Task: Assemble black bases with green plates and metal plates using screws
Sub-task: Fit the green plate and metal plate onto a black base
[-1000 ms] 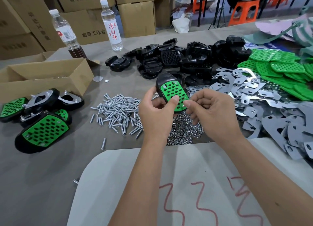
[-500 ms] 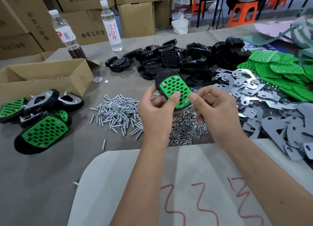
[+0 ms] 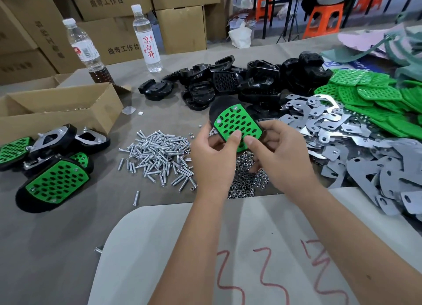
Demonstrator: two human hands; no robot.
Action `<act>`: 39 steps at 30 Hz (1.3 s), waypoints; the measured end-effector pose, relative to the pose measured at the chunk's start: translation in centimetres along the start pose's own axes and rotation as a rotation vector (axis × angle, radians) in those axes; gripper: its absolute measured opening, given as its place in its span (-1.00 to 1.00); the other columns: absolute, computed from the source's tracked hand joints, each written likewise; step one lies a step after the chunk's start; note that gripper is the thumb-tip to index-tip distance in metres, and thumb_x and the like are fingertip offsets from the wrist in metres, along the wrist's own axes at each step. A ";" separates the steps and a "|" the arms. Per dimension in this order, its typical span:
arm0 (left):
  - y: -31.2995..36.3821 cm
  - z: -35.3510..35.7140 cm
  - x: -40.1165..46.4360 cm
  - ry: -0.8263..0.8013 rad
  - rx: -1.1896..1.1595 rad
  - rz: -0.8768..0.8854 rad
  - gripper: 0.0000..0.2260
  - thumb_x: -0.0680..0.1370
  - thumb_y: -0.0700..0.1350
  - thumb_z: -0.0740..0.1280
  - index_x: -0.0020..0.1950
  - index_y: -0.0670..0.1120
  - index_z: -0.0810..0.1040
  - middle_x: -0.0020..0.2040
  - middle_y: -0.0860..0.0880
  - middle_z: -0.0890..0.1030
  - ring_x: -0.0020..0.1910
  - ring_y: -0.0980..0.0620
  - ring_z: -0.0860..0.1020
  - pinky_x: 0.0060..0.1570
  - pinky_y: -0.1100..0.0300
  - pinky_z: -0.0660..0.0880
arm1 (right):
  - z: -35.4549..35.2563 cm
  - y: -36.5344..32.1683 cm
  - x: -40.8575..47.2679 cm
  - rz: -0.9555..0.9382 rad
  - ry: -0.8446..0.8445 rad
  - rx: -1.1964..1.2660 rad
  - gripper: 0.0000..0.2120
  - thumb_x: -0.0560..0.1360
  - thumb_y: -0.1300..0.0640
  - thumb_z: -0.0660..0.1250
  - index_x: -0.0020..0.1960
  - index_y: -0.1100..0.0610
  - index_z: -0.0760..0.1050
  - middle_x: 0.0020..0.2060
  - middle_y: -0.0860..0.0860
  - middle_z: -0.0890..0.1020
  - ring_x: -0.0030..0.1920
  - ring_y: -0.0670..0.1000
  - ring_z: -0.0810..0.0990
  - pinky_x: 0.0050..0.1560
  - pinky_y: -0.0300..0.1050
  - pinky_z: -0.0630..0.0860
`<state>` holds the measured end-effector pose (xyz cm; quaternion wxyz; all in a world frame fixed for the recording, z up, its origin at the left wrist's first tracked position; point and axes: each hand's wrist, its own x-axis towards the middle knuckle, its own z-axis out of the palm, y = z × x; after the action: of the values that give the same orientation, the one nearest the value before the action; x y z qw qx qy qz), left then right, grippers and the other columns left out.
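Head view. Item held: one black base (image 3: 217, 108) with a green plate (image 3: 238, 126) seated on its top face, raised above the surface (image 3: 68, 247) at centre, over the pile of nuts (image 3: 247, 181).

Left hand (image 3: 213, 158): curled round the near left edge of the base, thumb pressed on the plate's near end.

Right hand (image 3: 283, 156): gripping the near right edge, thumb on the plate beside the left thumb, fingers wrapped underneath and hidden.

Orientation: long axis runs away from the person and slightly leftward; the rounded black end points away, the wide end of the plate sits at the thumbs. Two screw heads appear at the plate's far corners; the near corners are covered by the thumbs.

Supplies: loose screws (image 3: 157, 154) on the surface just left of the left hand; metal plates (image 3: 342, 131) just right of the right hand, which is the nearer to them; spare bases (image 3: 228, 81) beyond.

Judgement: the next part likely needed is a metal plate for the underside, so a right-hand reach while the left keeps the piece.
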<state>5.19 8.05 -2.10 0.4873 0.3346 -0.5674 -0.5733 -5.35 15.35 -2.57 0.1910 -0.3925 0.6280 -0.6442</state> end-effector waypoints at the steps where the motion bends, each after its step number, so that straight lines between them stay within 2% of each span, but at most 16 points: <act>1: 0.0 0.2 -0.1 0.002 0.016 -0.011 -0.79 0.46 -0.08 0.45 0.08 -0.03 0.64 -0.10 0.01 0.76 -0.07 0.02 0.74 0.02 -0.10 0.68 | 0.2 0.0 -0.2 -0.051 0.037 -0.061 -0.76 0.54 0.20 0.50 0.17 0.14 0.56 -0.20 0.06 0.69 -0.41 0.01 0.63 -0.45 -0.01 0.62; 4: 0.4 0.6 -0.2 -0.014 -0.050 -0.108 -0.76 0.45 0.03 0.43 0.05 -0.06 0.64 -0.10 0.02 0.74 -0.05 0.04 0.71 0.15 -0.13 0.63 | 0.4 -0.3 -0.4 -0.271 0.129 -0.348 -0.72 0.44 0.20 0.59 0.07 0.07 0.57 -0.36 -0.05 0.56 -0.36 0.01 0.55 -0.33 0.01 0.58; 7: 0.9 0.6 -0.1 -0.031 -0.199 -0.222 -0.74 0.45 0.03 0.47 0.04 -0.09 0.65 -0.07 -0.03 0.73 -0.03 0.00 0.69 0.26 -0.14 0.58 | 0.2 -0.6 -0.3 -0.470 0.090 -0.525 -0.67 0.38 0.29 0.59 0.06 0.11 0.56 -0.30 -0.30 0.43 -0.31 -0.14 0.46 -0.21 -0.17 0.47; 9: 1.1 0.5 -0.2 -0.038 -0.228 -0.257 -0.76 0.53 0.00 0.48 0.05 -0.14 0.64 -0.06 -0.07 0.73 -0.05 0.00 0.70 0.16 -0.05 0.62 | 0.3 -0.7 -0.5 -0.532 0.053 -0.593 -0.66 0.38 0.31 0.56 0.07 0.10 0.55 -0.23 -0.38 0.35 -0.24 -0.32 0.42 -0.16 -0.41 0.37; 11: 1.1 0.5 -0.1 -0.049 -0.264 -0.286 -0.84 0.63 -0.06 0.40 0.04 -0.17 0.61 -0.11 -0.08 0.70 -0.12 0.02 0.68 0.03 0.04 0.61 | 0.2 -0.6 -0.6 -0.541 0.036 -0.619 -0.62 0.37 0.31 0.55 0.09 0.05 0.53 -0.22 -0.36 0.35 -0.20 -0.37 0.41 -0.13 -0.48 0.32; 14: 1.0 0.6 0.1 -0.023 -0.319 -0.343 -0.86 0.70 -0.14 0.25 -0.01 -0.15 0.53 -0.19 -0.07 0.62 -0.21 0.02 0.61 -0.20 0.16 0.56 | -0.5 -0.3 -0.4 -0.510 -0.015 -0.571 -0.59 0.38 0.24 0.59 0.11 0.02 0.51 -0.15 -0.24 0.46 -0.21 -0.18 0.50 -0.18 -0.38 0.41; 16: 1.0 0.7 0.1 0.034 -0.363 -0.388 -0.87 0.70 -0.20 0.20 0.02 -0.15 0.51 -0.20 -0.08 0.64 -0.25 0.02 0.63 -0.29 0.19 0.56 | -0.7 -0.4 -0.5 -0.503 -0.051 -0.501 -0.69 0.44 0.08 0.59 0.10 0.04 0.55 -0.13 -0.13 0.57 -0.20 -0.08 0.56 -0.21 -0.37 0.44; 18: 1.0 0.6 0.2 0.050 -0.399 -0.406 -0.85 0.69 -0.27 0.17 0.04 -0.16 0.52 -0.19 -0.09 0.71 -0.24 0.02 0.68 -0.20 0.13 0.63 | -0.9 -0.7 -0.4 -0.493 -0.001 -0.435 -0.76 0.52 -0.03 0.53 0.05 0.08 0.59 -0.16 -0.12 0.61 -0.17 -0.12 0.59 -0.21 -0.37 0.46; 20: 1.0 0.6 0.2 0.032 -0.437 -0.410 -0.82 0.70 -0.29 0.14 0.10 -0.18 0.54 -0.04 -0.17 0.74 -0.08 -0.06 0.74 0.02 -0.02 0.68 | -1.8 -0.6 0.0 -0.480 0.127 -0.543 -0.81 0.57 -0.01 0.48 -0.01 0.11 0.61 -0.18 -0.10 0.64 -0.15 -0.12 0.59 -0.16 -0.26 0.50; 22: 0.9 0.4 0.2 -0.006 -0.497 -0.430 -0.79 0.72 -0.29 0.12 0.22 -0.22 0.53 0.10 -0.27 0.71 0.09 -0.23 0.71 0.16 -0.12 0.64 | -3.3 -0.2 0.8 -0.418 0.231 -0.764 -0.86 0.57 0.07 0.47 0.00 0.14 0.61 -0.15 -0.01 0.66 -0.03 0.08 0.57 -0.04 -0.13 0.45; 24: 0.9 0.2 0.3 -0.033 -0.571 -0.452 -0.77 0.72 -0.32 0.10 0.27 -0.25 0.52 0.14 -0.31 0.70 0.13 -0.29 0.69 0.17 -0.13 0.64 | -4.7 0.3 1.6 -0.287 0.252 -0.942 -0.81 0.56 0.08 0.47 0.11 0.15 0.62 0.00 0.08 0.67 0.18 0.22 0.48 0.13 -0.02 0.41; 27: 0.7 0.2 0.4 -0.056 -0.657 -0.485 -0.73 0.71 -0.35 0.09 0.33 -0.29 0.49 0.19 -0.33 0.67 0.16 -0.33 0.68 0.16 -0.14 0.64 | -5.3 0.9 2.1 -0.072 0.063 -1.187 -0.53 0.61 -0.06 0.37 0.48 0.00 0.42 0.47 0.10 0.44 0.54 0.22 0.20 0.48 0.24 0.25; 30: 0.6 0.4 0.3 -0.065 -0.691 -0.495 -0.70 0.70 -0.36 0.09 0.38 -0.29 0.46 0.20 -0.32 0.67 0.16 -0.34 0.67 0.12 -0.13 0.66 | -5.4 1.6 2.0 -0.008 -0.144 -1.208 -0.44 0.68 -0.13 0.20 0.63 -0.10 0.15 0.65 0.06 0.14 0.66 0.12 -0.02 0.62 0.27 -0.09; 32: 0.5 0.5 0.1 -0.078 -0.709 -0.486 -0.70 0.70 -0.37 0.10 0.37 -0.27 0.48 0.19 -0.30 0.68 0.15 -0.32 0.68 0.06 -0.10 0.68 | -5.9 1.3 1.8 -0.025 -0.139 -1.055 -0.38 0.66 -0.13 0.28 0.65 -0.05 0.17 0.65 0.05 0.17 0.66 0.09 0.03 0.65 0.16 -0.04; 34: 0.5 0.7 0.0 -0.100 -0.709 -0.465 -0.70 0.69 -0.37 0.11 0.38 -0.26 0.48 0.20 -0.28 0.68 0.15 -0.31 0.68 0.08 -0.10 0.67 | -6.5 0.4 1.7 -0.057 -0.048 -0.911 -0.38 0.62 -0.08 0.37 0.61 0.02 0.29 0.59 0.04 0.33 0.61 0.09 0.19 0.60 0.06 0.14; 39: 0.6 2.0 -1.1 -0.174 -0.706 -0.461 -0.68 0.68 -0.39 0.11 0.39 -0.28 0.48 0.24 -0.27 0.66 0.12 -0.31 0.69 0.06 -0.10 0.67 | -11.2 -1.7 0.7 -0.094 0.153 -0.874 -0.66 0.54 0.02 0.48 0.28 0.11 0.62 0.10 0.05 0.72 0.18 0.10 0.64 0.20 -0.04 0.49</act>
<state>3.74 9.79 -1.44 0.3816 0.2158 -0.2858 -0.8521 -13.72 22.41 0.30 -0.0693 -0.4157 0.8352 -0.3533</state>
